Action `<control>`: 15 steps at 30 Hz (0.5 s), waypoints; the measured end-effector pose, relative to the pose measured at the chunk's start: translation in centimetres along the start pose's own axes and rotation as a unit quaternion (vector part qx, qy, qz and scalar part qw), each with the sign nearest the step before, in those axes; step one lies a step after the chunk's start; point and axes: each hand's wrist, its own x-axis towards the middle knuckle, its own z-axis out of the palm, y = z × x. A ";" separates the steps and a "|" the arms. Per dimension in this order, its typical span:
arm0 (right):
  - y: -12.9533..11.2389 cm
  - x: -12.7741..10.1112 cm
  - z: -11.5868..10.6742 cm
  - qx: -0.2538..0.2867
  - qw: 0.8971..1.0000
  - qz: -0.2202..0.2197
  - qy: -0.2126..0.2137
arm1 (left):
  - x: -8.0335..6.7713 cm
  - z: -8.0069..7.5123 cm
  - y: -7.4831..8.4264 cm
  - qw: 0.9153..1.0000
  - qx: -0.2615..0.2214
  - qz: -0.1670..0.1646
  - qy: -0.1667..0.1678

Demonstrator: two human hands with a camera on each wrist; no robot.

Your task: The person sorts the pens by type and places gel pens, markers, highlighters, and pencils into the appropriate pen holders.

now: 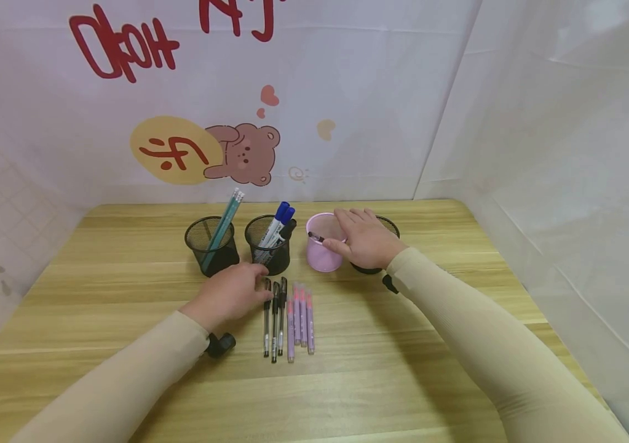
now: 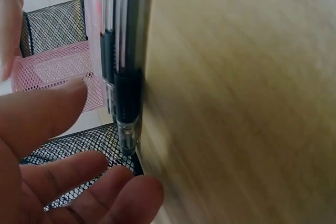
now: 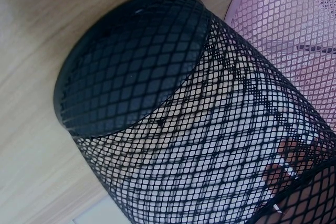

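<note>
My left hand (image 1: 233, 292) hovers at the cap ends of three clear gel pens (image 1: 275, 320) with black caps, lying side by side on the table. In the left wrist view, its thumb and fingers (image 2: 63, 171) are apart, with nothing between them. My right hand (image 1: 366, 237) lies over the right side of the pink mesh cup (image 1: 324, 261), fingers mostly straight. A dark-capped pen (image 1: 315, 237) leans inside that cup, close to the right thumb. Behind the right hand stands a black mesh cup (image 3: 194, 145), partly covered in the head view.
Several slim purple pens (image 1: 303, 323) with pink ends lie right of the gel pens. Further left, one black mesh cup (image 1: 198, 243) holds green pencils (image 1: 225, 218); another black cup (image 1: 278, 261) holds blue- and black-capped markers (image 1: 278, 224). A printed white curtain (image 1: 358, 123) hangs behind.
</note>
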 end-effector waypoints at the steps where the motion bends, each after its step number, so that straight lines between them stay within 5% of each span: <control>1: 0.0 0.0 0.0 0.000 1.000 0.001 0.000 | 0.1 0.0 0.0 1.000 0.003 0.003 -0.003; 15: -0.1 0.0 -0.1 0.004 1.000 0.004 0.002 | 0.7 0.5 -0.4 0.998 0.043 0.035 -0.029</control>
